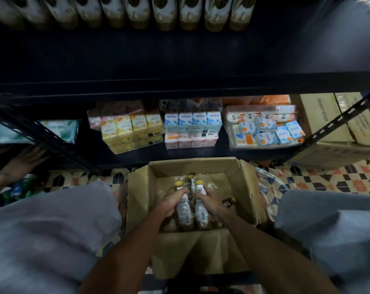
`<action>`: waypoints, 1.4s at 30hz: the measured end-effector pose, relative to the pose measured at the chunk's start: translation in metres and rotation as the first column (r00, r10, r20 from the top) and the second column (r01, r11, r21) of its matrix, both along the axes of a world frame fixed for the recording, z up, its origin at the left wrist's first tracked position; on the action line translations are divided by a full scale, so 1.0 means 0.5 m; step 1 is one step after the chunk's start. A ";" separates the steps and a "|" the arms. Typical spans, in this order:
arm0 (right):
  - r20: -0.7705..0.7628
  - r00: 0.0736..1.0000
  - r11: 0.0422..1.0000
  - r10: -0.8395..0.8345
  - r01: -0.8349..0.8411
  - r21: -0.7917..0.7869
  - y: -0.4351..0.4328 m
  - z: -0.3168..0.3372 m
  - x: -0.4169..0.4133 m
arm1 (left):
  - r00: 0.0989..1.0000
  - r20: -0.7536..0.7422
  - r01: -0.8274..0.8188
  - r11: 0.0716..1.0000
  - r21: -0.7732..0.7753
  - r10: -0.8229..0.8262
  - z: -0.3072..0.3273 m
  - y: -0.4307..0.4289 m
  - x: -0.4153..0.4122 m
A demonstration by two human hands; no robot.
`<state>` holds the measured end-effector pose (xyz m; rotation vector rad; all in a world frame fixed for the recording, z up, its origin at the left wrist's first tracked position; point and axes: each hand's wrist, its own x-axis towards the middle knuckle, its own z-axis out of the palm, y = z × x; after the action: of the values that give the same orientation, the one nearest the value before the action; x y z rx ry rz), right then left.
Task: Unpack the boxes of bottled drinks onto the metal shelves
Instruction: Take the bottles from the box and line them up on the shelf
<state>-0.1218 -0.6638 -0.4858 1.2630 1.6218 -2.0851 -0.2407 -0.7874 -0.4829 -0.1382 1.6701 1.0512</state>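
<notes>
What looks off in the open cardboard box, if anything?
One dark-labelled bottle lies tilted near the right wall of the brown cardboard box, apart from the white-labelled, yellow-capped bottles the left hand and right hand grip. No spill visible.

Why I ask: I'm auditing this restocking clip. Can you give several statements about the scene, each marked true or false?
1. The left hand and the right hand each grip a bottle inside the box. True.
2. The caps are red. False: they are yellow.
3. Cartons stand on the bottom shelf. True.
4. The box stands on that shelf. False: it stands on the tiled floor in front of it.
</notes>
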 end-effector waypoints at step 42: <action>-0.613 0.761 0.680 0.213 0.335 0.652 0.170 0.832 -0.185 | 0.308 -0.845 0.204 0.837 0.508 0.438 0.875 0.143 -0.157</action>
<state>-0.2142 -0.5785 -0.0700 0.7164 3.0187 -2.0896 -0.3193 -0.7157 -0.0454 0.9859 2.3112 1.9244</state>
